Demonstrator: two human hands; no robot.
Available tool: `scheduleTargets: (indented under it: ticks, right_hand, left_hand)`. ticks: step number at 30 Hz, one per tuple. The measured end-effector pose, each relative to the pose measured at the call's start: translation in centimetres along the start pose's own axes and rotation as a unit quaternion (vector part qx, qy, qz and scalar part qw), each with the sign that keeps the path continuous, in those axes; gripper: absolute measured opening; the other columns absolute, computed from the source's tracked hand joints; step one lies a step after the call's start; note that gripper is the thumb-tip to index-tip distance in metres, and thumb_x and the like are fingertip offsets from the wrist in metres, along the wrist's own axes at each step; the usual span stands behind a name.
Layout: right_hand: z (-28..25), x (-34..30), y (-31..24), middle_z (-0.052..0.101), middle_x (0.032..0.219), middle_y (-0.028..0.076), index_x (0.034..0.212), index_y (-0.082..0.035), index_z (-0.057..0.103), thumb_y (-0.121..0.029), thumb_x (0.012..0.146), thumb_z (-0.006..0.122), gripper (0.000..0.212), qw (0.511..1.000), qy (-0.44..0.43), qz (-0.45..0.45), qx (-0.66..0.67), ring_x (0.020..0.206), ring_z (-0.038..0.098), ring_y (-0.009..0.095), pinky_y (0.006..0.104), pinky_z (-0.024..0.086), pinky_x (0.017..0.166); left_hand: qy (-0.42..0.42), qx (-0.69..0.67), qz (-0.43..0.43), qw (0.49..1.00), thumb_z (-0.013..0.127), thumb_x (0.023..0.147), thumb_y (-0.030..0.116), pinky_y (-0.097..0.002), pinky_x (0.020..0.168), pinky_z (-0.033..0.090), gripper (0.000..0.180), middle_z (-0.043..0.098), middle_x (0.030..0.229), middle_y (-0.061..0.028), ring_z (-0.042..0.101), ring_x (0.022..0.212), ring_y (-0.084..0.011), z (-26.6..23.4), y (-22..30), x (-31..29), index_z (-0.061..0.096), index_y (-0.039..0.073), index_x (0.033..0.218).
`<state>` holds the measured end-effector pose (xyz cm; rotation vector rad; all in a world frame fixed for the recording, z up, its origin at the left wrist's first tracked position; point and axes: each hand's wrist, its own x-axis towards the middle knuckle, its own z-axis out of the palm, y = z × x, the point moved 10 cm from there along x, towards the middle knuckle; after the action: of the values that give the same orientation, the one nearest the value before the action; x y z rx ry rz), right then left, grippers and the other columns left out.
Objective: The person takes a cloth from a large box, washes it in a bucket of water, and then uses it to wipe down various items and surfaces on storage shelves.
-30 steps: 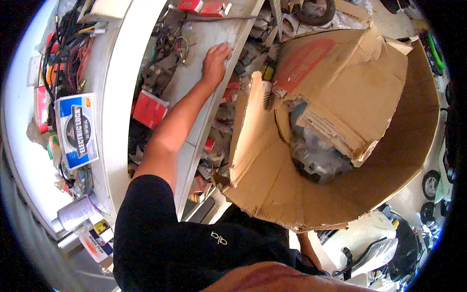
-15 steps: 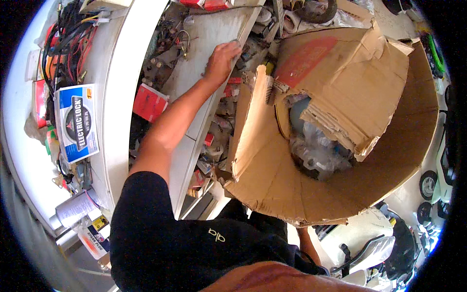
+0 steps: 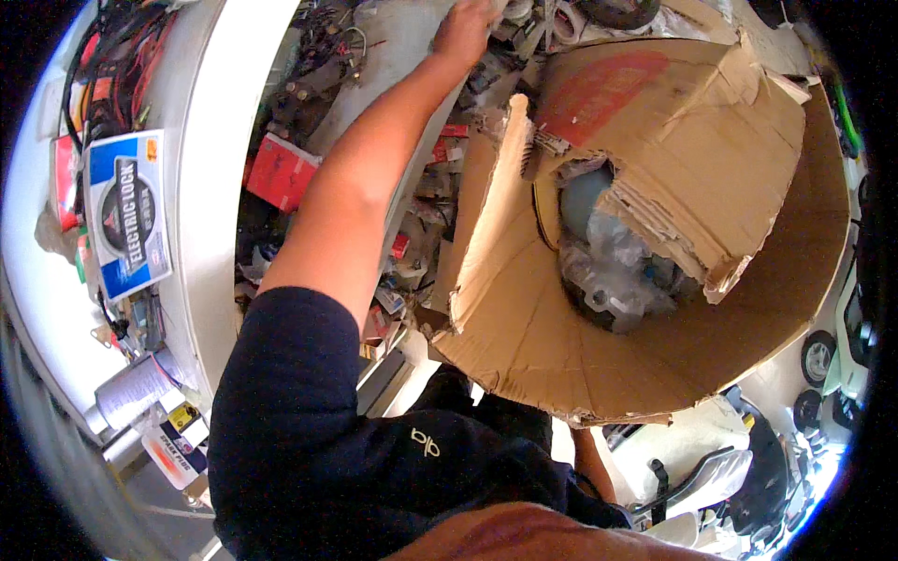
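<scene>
My left hand (image 3: 465, 30) reaches far up along a grey shelf board (image 3: 393, 56) to the top edge of the view, among cluttered metal parts; its fingers are cut off by the rim. A big torn cardboard box (image 3: 524, 318) sits close in front of me at the right, tilted and open. Inside it lies a dark part wrapped in clear plastic (image 3: 608, 276) with a grey-blue round piece (image 3: 585, 196) above. My right hand is hidden; only a bit of forearm (image 3: 589, 460) shows beneath the box.
White shelving (image 3: 210, 215) curves down the left side, holding a red packet (image 3: 281, 173), tangled wires (image 3: 112, 56), a blue-and-white package (image 3: 126, 215) and a grey can (image 3: 131, 391). Small wheels (image 3: 818, 355) and white vehicle parts (image 3: 702, 477) lie on the floor at the lower right.
My left hand has slid farther up along the shelf board toward the top of the view. The box has stayed in about the same place.
</scene>
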<state>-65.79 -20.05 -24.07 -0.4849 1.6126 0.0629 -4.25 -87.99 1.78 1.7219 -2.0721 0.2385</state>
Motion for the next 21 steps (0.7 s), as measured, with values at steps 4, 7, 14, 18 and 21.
scheduleTargets:
  ticks: [4,7,14,18,21]
  right_hand:
    - [-0.5,-0.1,0.1,0.064,0.08,0.008,0.103,-0.005,0.054,-0.012,0.089,0.048,0.016,1.0,0.007,0.0,0.004,0.061,0.061,0.017,0.0265,0.047,0.049]
    - [-0.8,-0.1,0.4,0.065,0.08,0.009,0.102,-0.005,0.054,-0.013,0.089,0.048,0.016,1.0,0.01,0.004,0.007,0.062,0.061,0.017,0.0266,0.047,0.05]
    - [-1.3,0.4,0.4,0.065,0.081,0.009,0.102,-0.006,0.054,-0.013,0.089,0.048,0.016,1.0,-0.01,-0.003,-0.025,0.063,0.061,0.017,0.0268,0.047,0.051]
    - [-1.8,0.9,0.9,0.065,0.081,0.009,0.102,-0.006,0.055,-0.013,0.089,0.048,0.016,0.998,-0.021,-0.017,-0.054,0.063,0.062,0.017,0.0269,0.048,0.051]
    - [-2.3,1.5,1.5,0.065,0.082,0.009,0.101,-0.006,0.055,-0.013,0.089,0.048,0.016,0.997,-0.025,-0.029,-0.067,0.064,0.062,0.017,0.0269,0.048,0.052]
  left_hand:
    - [-0.053,-0.07,0.003,0.996,0.055,0.074,-0.003,-0.0384,0.094,0.042,0.042,0.056,0.121,-0.0127,0.051,0.11,-0.0333,-3.8,1.9,-9.3,0.063,0.011,0.113]
    - [-0.1,-0.062,-0.022,0.993,0.054,0.074,-0.004,-0.0377,0.094,0.042,0.043,0.056,0.121,-0.0136,0.05,0.112,-0.0333,-5.3,3.3,-12.3,0.062,0.011,0.114]
    - [-0.018,-0.022,-0.006,1.0,0.061,0.074,0.007,-0.0411,0.093,0.043,0.035,0.06,0.114,-0.0158,0.055,0.106,-0.036,0.4,-0.4,-2.1,0.063,0.008,0.109]
    - [0.183,-0.009,0.005,0.983,0.054,0.079,0.018,-0.0369,0.07,0.046,0.022,0.06,0.077,-0.0199,0.058,0.072,-0.03,0.6,-2.0,1.3,0.064,0.003,0.093]
    - [0.021,-0.227,-0.148,0.962,0.055,0.08,0.012,-0.0337,0.069,0.046,0.021,0.062,0.077,-0.0154,0.059,0.071,-0.0263,3.2,-6.2,1.7,0.063,0.004,0.099]
